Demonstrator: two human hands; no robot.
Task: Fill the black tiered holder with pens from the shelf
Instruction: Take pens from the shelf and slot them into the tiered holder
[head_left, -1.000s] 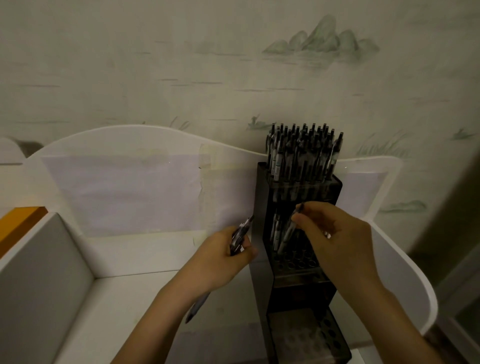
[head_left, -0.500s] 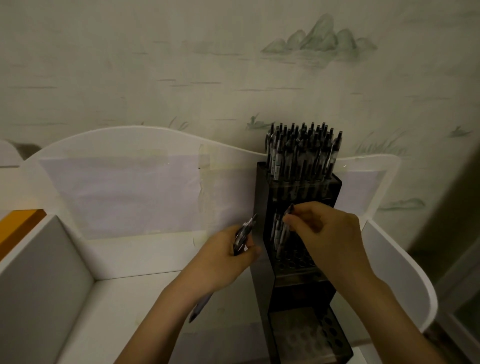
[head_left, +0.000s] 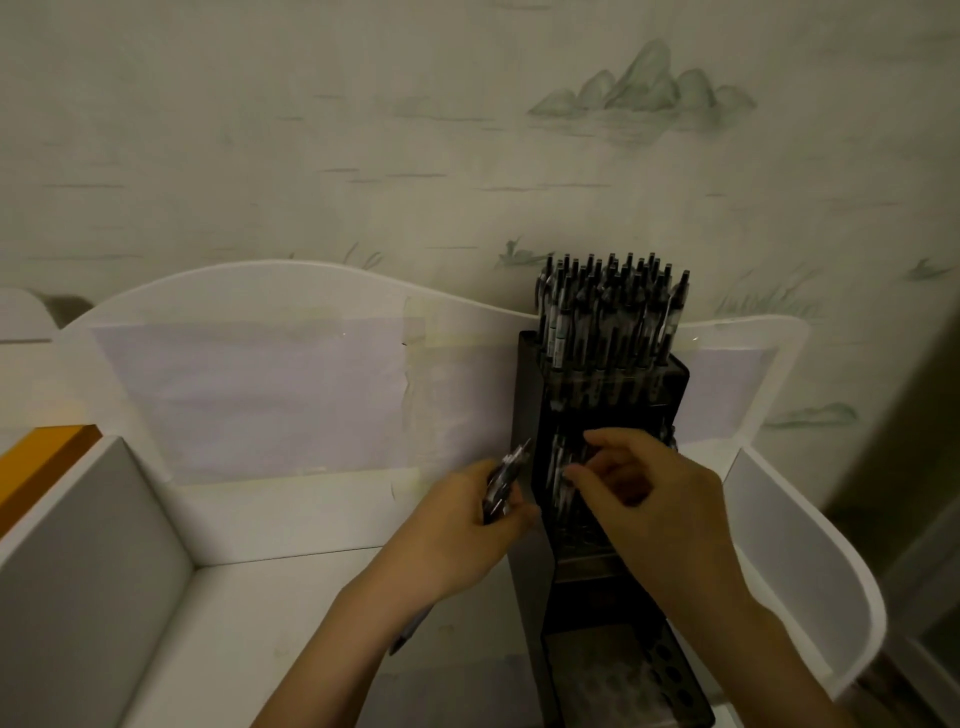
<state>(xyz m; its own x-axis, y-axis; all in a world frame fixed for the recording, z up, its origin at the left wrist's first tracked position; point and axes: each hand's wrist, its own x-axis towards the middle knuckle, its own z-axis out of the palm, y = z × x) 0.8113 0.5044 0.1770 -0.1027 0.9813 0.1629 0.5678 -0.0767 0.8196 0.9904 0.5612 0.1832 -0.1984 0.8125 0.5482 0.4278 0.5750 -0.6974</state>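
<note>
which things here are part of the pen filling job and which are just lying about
Job: black tiered holder, pens in its top tier, bundle of pens gripped by left hand, right hand at the middle tier.
Lying about: orange box, taped paper.

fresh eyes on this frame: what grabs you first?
The black tiered holder against the back of the white shelf, its top tier crammed with upright pens. Just below, the right hand reaches into the middle tier while the left hand, beside the holder, grips a small bundle of pens. The bottom tier shows only empty holes.
</note>
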